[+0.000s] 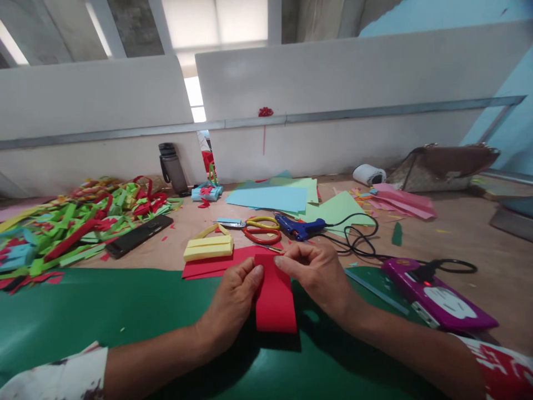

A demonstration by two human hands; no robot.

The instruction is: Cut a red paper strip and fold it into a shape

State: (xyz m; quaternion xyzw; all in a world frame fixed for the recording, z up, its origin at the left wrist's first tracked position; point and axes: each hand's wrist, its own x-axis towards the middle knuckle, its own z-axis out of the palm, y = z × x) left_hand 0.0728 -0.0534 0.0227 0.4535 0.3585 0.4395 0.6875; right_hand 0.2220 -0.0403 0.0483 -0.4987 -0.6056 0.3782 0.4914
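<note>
A strip of red paper (275, 300), bent over into a loop at its near end, is held up between my two hands above a green sheet (166, 333). My left hand (239, 289) pinches its left edge, thumb on top. At the far right corner, my right hand (314, 272) grips the paper between thumb and fingers. Just beyond lie flat red paper pieces (208, 269) with a folded yellow paper bag (208, 248) resting on them. Scissors with red and yellow handles (262, 236) and a blue glue gun (300, 226) lie behind my hands.
Green and red paper strips (104, 214) pile up at left beside a black phone (139, 236) and a dark bottle (173, 169). Coloured sheets (270, 198) lie at the back. To the right are a purple power strip (441, 297) with a black cord and a brown handbag (441, 166).
</note>
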